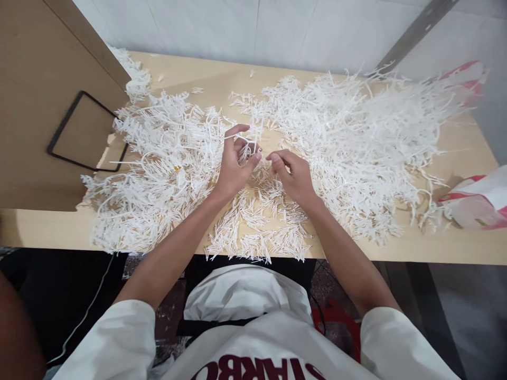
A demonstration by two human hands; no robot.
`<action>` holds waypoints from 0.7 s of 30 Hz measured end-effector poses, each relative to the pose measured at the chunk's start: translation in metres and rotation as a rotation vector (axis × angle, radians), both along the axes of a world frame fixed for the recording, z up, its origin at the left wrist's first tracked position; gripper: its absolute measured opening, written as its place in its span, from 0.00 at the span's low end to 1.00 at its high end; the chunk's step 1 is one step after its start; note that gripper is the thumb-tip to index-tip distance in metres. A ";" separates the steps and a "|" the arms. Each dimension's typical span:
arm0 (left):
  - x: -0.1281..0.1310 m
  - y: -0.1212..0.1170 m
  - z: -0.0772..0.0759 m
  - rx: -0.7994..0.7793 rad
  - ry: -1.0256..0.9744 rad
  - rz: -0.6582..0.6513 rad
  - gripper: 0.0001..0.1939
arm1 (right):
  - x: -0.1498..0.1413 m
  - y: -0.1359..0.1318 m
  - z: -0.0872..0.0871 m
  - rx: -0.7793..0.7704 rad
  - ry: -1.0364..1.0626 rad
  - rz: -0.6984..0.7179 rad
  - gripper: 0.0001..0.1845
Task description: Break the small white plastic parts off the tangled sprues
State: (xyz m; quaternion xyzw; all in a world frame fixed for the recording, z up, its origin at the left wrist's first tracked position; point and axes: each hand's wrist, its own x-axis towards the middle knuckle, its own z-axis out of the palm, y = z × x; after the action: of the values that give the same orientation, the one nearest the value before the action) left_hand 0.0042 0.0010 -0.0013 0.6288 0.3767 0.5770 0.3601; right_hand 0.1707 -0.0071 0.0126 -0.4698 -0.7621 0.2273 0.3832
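Observation:
My left hand (233,171) is closed around a thin white branched plastic piece (257,132), whose prongs stick out past the fingers above a big spread of similar pieces. Just to its right, my right hand (295,177) has thumb and index finger pinched together. Whatever may be between those fingertips is too small to make out. A narrow gap separates the two hands. Beneath them lie short white plastic bits (257,232), scattered up to the table's front edge. A left heap of white pieces (158,158) and a larger right heap of branched pieces (364,137) flank the hands.
A cardboard box (51,132) with a black rectangular frame outline stands at the left of the wooden table (435,248). Red-and-white plastic bags (479,203) sit at the right end. A pale wall (253,31) rises behind. Part of another person's limb shows at lower left.

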 end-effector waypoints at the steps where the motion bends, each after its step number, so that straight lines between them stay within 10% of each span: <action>1: 0.000 -0.001 0.000 -0.001 0.003 -0.005 0.28 | 0.000 0.000 0.000 0.000 -0.005 -0.001 0.19; 21: 0.004 0.001 -0.004 0.016 0.027 -0.005 0.28 | 0.000 0.003 -0.006 0.106 -0.218 0.005 0.12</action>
State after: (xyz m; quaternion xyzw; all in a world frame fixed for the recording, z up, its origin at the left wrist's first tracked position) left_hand 0.0078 0.0023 -0.0052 0.6404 0.3750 0.5707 0.3515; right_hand 0.1711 -0.0042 0.0070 -0.4688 -0.8114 0.1356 0.3218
